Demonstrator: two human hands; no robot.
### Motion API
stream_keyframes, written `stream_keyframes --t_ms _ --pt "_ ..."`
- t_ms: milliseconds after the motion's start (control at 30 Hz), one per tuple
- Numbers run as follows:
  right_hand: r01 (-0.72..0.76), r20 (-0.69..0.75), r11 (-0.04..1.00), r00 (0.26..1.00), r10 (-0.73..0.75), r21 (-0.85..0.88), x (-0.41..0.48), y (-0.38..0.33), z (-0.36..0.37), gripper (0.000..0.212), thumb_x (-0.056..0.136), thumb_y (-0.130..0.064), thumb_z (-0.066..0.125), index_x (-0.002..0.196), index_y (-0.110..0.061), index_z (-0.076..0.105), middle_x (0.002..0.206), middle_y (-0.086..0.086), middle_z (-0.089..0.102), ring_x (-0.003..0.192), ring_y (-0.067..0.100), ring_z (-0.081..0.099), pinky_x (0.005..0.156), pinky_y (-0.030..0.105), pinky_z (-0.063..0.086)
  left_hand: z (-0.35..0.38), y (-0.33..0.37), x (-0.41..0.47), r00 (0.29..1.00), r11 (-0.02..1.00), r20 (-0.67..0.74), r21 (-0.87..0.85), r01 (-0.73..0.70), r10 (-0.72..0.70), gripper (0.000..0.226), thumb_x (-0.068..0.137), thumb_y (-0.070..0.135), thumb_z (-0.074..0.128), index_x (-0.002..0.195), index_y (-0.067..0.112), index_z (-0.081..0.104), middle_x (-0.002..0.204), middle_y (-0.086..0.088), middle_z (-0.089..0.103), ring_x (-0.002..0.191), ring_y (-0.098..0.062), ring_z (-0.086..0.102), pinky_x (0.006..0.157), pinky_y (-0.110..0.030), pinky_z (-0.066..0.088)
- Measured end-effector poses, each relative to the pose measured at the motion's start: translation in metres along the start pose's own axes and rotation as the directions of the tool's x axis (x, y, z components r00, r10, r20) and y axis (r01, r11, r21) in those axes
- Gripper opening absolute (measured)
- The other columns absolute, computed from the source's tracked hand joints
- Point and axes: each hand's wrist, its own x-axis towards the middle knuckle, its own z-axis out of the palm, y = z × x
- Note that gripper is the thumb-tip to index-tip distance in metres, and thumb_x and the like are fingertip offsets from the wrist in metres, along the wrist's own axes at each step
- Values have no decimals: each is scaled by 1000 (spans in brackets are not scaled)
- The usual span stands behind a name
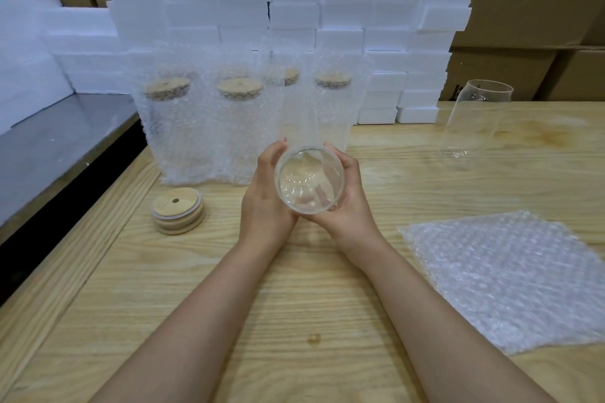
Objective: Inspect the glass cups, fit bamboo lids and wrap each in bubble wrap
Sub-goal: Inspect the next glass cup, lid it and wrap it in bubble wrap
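Note:
A clear glass cup [309,180] is tilted with its open mouth toward me, held above the wooden table [294,321]. My left hand [266,196] grips its left side and my right hand [348,203] cups its right side and underside. A small stack of bamboo lids [178,210] lies on the table to the left. A flat sheet of bubble wrap [510,275] lies at the right. A second bare glass cup [474,123] stands upright at the far right. Several cups wrapped in bubble wrap with bamboo lids [209,127] stand behind my hands.
White foam blocks [294,10] are stacked along the back. Cardboard boxes [540,10] stand behind at the right. A grey metal surface [55,147] adjoins the table on the left, lower than the wooden top.

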Motion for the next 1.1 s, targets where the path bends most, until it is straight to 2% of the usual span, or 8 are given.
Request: stream_keyframes --t_ms 167,367,533,667,733,867,1000,1100 --pt "-32 14 999 999 32 6 -1 1 -8 81 67 1 82 126 -36 40 128 -25 46 114 -17 47 87 13 46 0 -1 -1 1000 1000 24 10 -5 5 81 76 17 77 138 39 31 143 9 47 126 -15 50 102 -39 43" --pt "-47 -121 989 992 30 -141 1 -4 -4 90 58 -30 80 134 -48 35 135 -7 48 126 14 46 94 22 46 3 3 -1 993 998 105 -25 56 -53 93 68 32 83 147 24 34 136 7 52 118 -18 49 95 -35 45" --pt "-72 -218 979 975 29 -189 2 -8 -3 83 58 -36 84 129 -45 42 122 -5 51 121 15 46 104 42 43 -6 16 -1 975 996 207 -15 86 -81 102 56 62 61 147 27 32 123 14 56 116 -8 49 103 -28 31" --pt "-93 -175 983 982 65 -159 2 -7 -1 77 64 -25 87 127 -41 46 107 1 50 98 9 52 102 33 44 -29 12 -4 988 975 128 196 -108 84 85 64 54 44 141 18 46 117 4 61 110 -20 50 110 -49 22" --pt "-109 -172 981 982 82 -158 2 -5 -1 76 63 -27 87 127 -42 47 103 0 47 90 8 49 96 25 44 -41 4 -4 995 955 -44 288 -76 92 71 67 45 44 128 14 60 106 -3 63 102 -25 54 105 -57 27" --pt "-130 -181 981 978 103 -141 2 -5 -3 75 63 -32 85 127 -43 48 102 -2 46 88 7 47 94 23 44 -58 -14 4 928 787 -363 549 282 -79 45 74 25 55 115 10 64 110 -16 56 107 -35 50 104 -52 27" --pt "-131 -174 980 979 104 -152 1 -3 -5 72 65 -31 86 124 -47 47 102 -4 47 88 5 48 88 13 44 -64 -30 5 866 515 -285 710 479 -411 51 80 36 60 126 16 52 137 -15 37 123 -36 32 105 -53 24" --pt "-133 -167 977 980 105 -166 2 -2 -5 72 66 -29 86 123 -48 46 106 -2 47 94 5 50 88 10 43 -61 -37 1 867 442 -227 786 432 -445 41 86 32 55 124 16 52 139 -16 37 121 -35 32 98 -46 29"
